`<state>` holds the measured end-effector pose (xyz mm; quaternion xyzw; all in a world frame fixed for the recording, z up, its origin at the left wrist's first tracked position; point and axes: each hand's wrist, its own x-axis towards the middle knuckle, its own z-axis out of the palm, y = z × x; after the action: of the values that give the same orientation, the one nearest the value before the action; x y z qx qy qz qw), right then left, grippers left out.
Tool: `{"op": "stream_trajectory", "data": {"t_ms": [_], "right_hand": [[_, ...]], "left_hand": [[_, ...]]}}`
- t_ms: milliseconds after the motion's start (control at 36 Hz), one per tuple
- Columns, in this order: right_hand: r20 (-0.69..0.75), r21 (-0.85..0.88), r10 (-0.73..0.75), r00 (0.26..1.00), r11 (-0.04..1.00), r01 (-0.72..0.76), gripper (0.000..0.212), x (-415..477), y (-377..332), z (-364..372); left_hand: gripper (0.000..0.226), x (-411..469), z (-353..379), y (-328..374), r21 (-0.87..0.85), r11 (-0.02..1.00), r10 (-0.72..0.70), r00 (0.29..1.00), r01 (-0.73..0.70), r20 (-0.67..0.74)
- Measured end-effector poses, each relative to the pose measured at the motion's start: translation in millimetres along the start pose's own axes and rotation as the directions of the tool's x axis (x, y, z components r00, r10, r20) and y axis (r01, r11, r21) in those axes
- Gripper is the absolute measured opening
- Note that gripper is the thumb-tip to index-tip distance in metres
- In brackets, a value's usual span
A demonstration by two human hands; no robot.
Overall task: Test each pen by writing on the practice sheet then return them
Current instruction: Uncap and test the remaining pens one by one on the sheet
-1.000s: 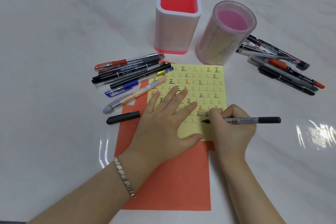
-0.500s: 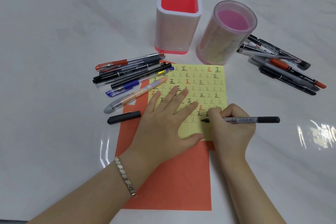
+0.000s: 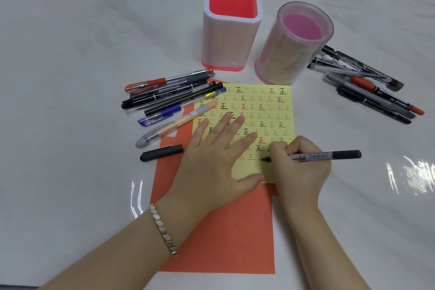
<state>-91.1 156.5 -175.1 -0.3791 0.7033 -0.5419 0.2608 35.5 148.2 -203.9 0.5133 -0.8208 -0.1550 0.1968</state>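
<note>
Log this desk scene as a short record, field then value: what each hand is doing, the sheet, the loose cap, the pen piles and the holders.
left hand: flat on the yellow practice sheet, steadying it
right hand: gripping a black pen, tip on the sheet
sheet: lies over orange paper; grid partly filled with black and red marks
loose cap: black, left of the sheet
left pile: pens beside the sheet
right pile: pens right of the round holder
square holder: upright, no pens visible inside
round holder: upright, no pens visible inside
</note>
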Motion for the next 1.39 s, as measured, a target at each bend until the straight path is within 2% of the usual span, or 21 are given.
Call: {"op": "stream_trajectory", "data": {"t_ms": [111, 194, 333, 444, 556, 639, 778, 861, 1000, 1083, 1167, 1222, 1389], "right_hand": [[-0.019, 0.038, -0.001, 1.0, 0.999, 0.001, 0.028, -1, 0, -1], [-0.019, 0.047, 0.001, 1.0, 0.999, 0.0, 0.031, 0, -3, -1], [-0.103, 0.144, 0.083, 0.991, 0.987, -0.068, 0.039, 0, -8, -4], [-0.075, 0.136, 0.092, 0.993, 0.987, -0.082, 0.038, 2, -6, -4], [-0.02, 0.119, 0.105, 0.994, 0.988, -0.102, 0.034, 5, -10, -7], [0.052, 0.18, 0.138, 0.989, 0.973, -0.145, 0.029, 4, -19, -10], [0.162, 0.155, 0.103, 0.981, 0.98, -0.128, 0.031, 1, -24, -14], [0.221, 0.063, 0.051, 0.974, 0.996, -0.066, 0.03, 2, -22, -16], [0.341, 0.062, 0.049, 0.939, 0.995, -0.075, 0.022, -2, -30, -20], [0.425, 0.121, 0.068, 0.903, 0.984, -0.131, 0.036, -6, -40, -23], [0.472, 0.18, 0.08, 0.878, 0.966, -0.185, 0.058, -8, -45, -28], [0.49, 0.191, 0.057, 0.87, 0.967, -0.171, 0.059, -8, -48, -31], [0.483, 0.269, -0.006, 0.876, 0.953, -0.142, 0.069, -9, -55, -41]], "left_hand": [[0.068, 0, 0, 0, 0.008, 1.0, 0.0, 1.0, 0.0, 0.011], [0.068, 0, 0, -1, 0.007, 1.0, 0.002, 1.0, -0.002, 0.02], [0.067, -1, 0, -1, 0.02, 1.0, 0.015, 0.999, -0.016, 0.042], [0.06, -2, -6, 0, -0.025, 0.999, 0.039, 0.999, -0.039, 0.01], [0.044, -8, -23, -9, 0.028, 0.998, 0.056, 0.994, -0.054, -0.098], [0.038, -19, -41, -26, 0.04, 0.999, -0.015, 0.984, 0.022, -0.179], [0.036, -33, -65, -55, 0.158, 0.978, -0.106, 0.976, 0.137, -0.188], [0.035, -38, -68, -65, 0.174, 0.978, -0.08, 0.98, 0.112, -0.181], [0.035, -41, -64, -65, 0.242, 0.967, -0.028, 0.974, 0.083, -0.223], [0.033, -39, -65, -53, 0.119, 0.987, -0.081, 0.97, 0.11, -0.229], [0.033, -34, -69, -34, -0.114, 0.985, -0.152, 0.969, 0.132, -0.193], [0.036, -30, -71, -22, -0.209, 0.969, -0.172, 0.964, 0.129, -0.203], [0.028, -21, -75, -1, -0.25, 0.968, -0.079, 0.972, 0.022, -0.223]]}}
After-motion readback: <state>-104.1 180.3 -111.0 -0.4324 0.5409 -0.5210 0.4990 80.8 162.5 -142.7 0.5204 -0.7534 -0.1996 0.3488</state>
